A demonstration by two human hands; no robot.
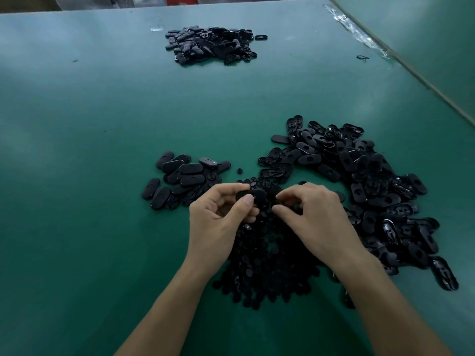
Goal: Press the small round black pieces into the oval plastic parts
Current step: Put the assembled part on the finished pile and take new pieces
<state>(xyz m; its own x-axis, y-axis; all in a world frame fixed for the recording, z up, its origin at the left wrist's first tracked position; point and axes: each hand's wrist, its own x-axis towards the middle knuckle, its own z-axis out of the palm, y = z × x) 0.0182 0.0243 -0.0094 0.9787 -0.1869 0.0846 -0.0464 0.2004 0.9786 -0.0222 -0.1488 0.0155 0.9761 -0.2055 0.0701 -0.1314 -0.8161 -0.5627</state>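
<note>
Worktable: a broad flat top covered in matte teal-green sheet [102, 124] fills most of the view, with faint scuffs and specks. A second teal-green panel [424, 34] adjoins it at the right, and a pale wooden edge strip [411, 70] runs diagonally along the joint. A crumpled length of clear adhesive tape [357, 32] lies just beside that joint. A red block [181, 0] stands beyond the far edge, its grey-beige surroundings blurred. Light: soft and diffuse, with pale bands of sheen across the top.
</note>
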